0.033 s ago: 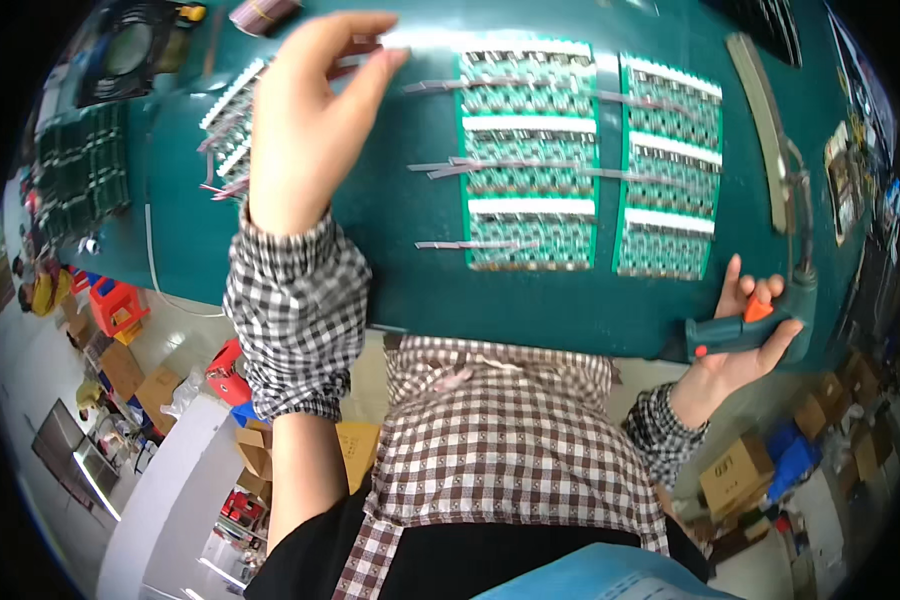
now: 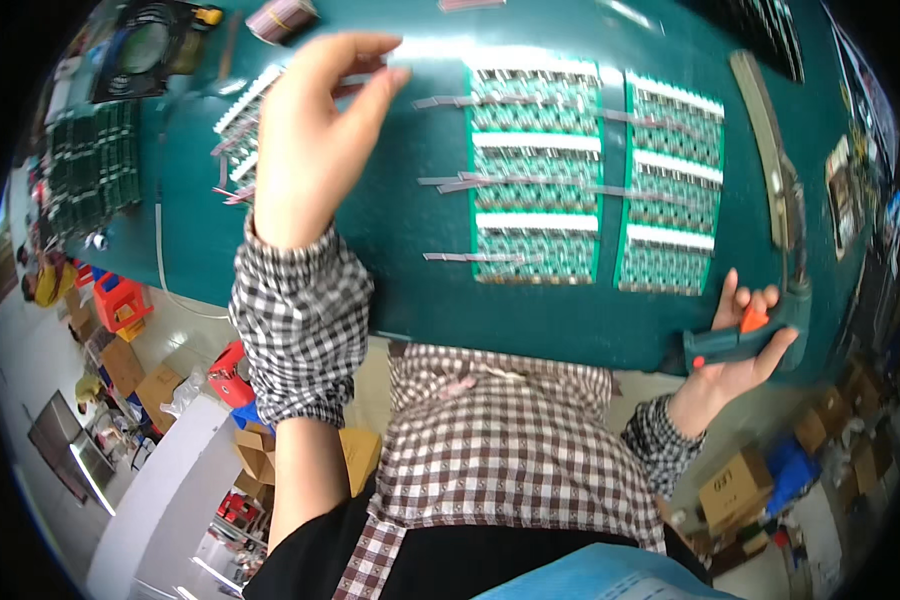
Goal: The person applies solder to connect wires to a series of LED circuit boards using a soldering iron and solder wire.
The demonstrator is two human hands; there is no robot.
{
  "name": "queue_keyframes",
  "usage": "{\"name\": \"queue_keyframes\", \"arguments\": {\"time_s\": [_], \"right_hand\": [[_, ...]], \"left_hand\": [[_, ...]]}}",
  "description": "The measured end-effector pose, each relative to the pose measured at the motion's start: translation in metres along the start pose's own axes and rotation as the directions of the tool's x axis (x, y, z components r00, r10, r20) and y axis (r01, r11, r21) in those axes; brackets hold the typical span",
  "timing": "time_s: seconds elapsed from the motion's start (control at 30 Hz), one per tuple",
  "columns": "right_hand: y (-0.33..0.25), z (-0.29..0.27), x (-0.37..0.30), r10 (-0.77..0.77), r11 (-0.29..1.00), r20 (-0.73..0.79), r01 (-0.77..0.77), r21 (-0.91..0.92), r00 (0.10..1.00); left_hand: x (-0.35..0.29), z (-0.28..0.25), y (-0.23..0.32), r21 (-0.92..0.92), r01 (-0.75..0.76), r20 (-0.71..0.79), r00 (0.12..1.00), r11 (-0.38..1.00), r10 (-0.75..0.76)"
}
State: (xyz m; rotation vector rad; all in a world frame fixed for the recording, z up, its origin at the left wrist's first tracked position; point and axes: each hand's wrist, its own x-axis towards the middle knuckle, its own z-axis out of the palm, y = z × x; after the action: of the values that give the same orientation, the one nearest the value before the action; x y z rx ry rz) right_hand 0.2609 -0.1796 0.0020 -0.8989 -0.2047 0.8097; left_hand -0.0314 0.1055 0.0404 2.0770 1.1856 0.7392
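Observation:
My right hand [image 2: 735, 350] is wrapped round the handle of a green soldering gun [image 2: 795, 310] with an orange trigger. Its long metal front points away from me, beside a tan bar. My left hand [image 2: 320, 130] is raised over the left of the table, thumb and forefinger apart; the other fingers are mostly hidden, and a reddish patch behind the thumb is unclear. Under that hand, partly covered, lie circuit boards with wires [image 2: 245, 125]. Between my hands lie a left panel of green circuit boards [image 2: 535, 180] and a right panel [image 2: 670, 185], with thin ribbon wires across them.
The tan bar [image 2: 760, 130] lies on the green table [image 2: 420, 310] at right. A bundle of ribbon wire [image 2: 280, 20], a black fan-like device [image 2: 145, 50] and stacked dark boards [image 2: 95, 155] are at far left. Cartons [image 2: 740, 485] stand on the floor.
The view has shifted slightly, so the boards and table sit a little lower in the picture. Both hands keep nearly the same pose, the right still round the soldering gun.

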Motion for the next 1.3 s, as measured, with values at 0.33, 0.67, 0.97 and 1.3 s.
{"name": "queue_keyframes", "arguments": {"time_s": [0.33, 0.67, 0.97, 1.3], "right_hand": [[0.002, 0.007, -0.006, -0.023, 1.0, 0.105, 0.021, 0.018, 0.994], [0.008, 0.009, -0.003, -0.035, 0.999, 0.047, 0.034, 0.004, 0.998], [0.007, 0.005, -0.002, -0.037, 0.999, 0.072, 0.036, 0.005, 0.997], [0.007, 0.006, 0.0, -0.063, 0.997, 0.038, 0.064, -0.043, 0.997]], "left_hand": [[0.052, 0.007, -0.026, 0.22, -0.192, -0.083, 0.973, 0.956, 0.215], [0.075, 0.044, -0.028, 0.207, -0.216, -0.019, 0.974, 0.954, 0.225], [0.077, 0.053, -0.033, 0.308, -0.226, -0.025, 0.969, 0.924, 0.245], [0.081, 0.049, -0.03, 0.173, -0.201, -0.038, 0.977, 0.964, 0.21]]}}
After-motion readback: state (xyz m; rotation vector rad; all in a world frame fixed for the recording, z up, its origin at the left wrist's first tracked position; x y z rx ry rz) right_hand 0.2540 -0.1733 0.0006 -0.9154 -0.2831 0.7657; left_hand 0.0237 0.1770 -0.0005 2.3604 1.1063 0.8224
